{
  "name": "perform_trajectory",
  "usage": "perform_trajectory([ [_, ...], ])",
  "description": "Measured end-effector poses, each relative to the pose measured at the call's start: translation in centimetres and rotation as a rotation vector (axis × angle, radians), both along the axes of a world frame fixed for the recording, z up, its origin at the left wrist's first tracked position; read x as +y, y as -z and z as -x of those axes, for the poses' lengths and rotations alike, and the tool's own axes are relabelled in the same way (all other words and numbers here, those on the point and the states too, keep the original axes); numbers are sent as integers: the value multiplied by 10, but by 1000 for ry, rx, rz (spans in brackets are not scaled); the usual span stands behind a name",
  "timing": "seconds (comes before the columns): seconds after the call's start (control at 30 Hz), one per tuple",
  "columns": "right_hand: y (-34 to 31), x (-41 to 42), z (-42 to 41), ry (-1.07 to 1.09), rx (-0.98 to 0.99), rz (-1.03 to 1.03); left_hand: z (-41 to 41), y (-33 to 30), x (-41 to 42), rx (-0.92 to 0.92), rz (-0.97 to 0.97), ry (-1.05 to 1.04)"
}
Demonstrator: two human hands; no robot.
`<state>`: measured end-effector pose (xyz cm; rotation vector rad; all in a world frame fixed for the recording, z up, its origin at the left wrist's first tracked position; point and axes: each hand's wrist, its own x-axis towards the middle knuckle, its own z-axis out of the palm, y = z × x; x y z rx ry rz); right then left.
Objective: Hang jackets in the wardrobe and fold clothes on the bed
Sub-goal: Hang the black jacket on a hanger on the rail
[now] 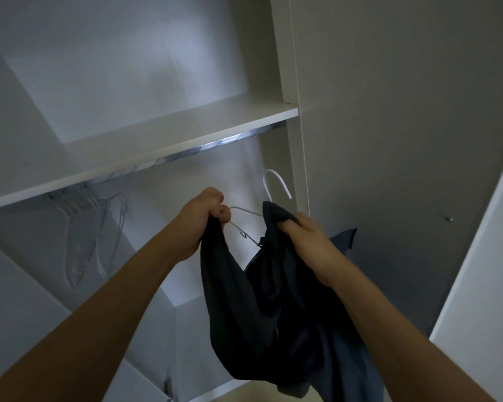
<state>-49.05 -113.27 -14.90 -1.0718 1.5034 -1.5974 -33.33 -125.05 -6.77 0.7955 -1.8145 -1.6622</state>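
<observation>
I hold a dark blue-grey jacket (273, 320) up in front of the open white wardrobe (169, 132). My left hand (198, 224) is closed on the jacket's left edge together with the shoulder of a white wire hanger (276, 184). My right hand (308, 242) grips the jacket's collar area on the right. The hanger's hook sticks up above the jacket, below the metal rail (215, 146). Most of the hanger is hidden inside the cloth, and the jacket hangs loose between my forearms.
Several bare white wire hangers (90, 227) hang on the rail at the left. A white shelf (145, 152) runs just above the rail. The wardrobe's side panel and open door (404, 140) stand at the right, with a small knob (449, 218).
</observation>
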Motion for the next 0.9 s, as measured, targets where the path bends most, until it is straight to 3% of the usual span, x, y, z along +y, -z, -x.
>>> perform_trajectory([
  [0.13,-6,7,-2,17,-93,25,1,12,-2,7,134,33],
  [0.27,-6,12,-1,13,-142,60,4,18,5,154,51,13],
  [0.47,-9,22,-2,-32,-156,70,6,19,19,71,91,155],
  [0.9,-13,31,-9,-2,22,27,1,25,27,1,163,262],
])
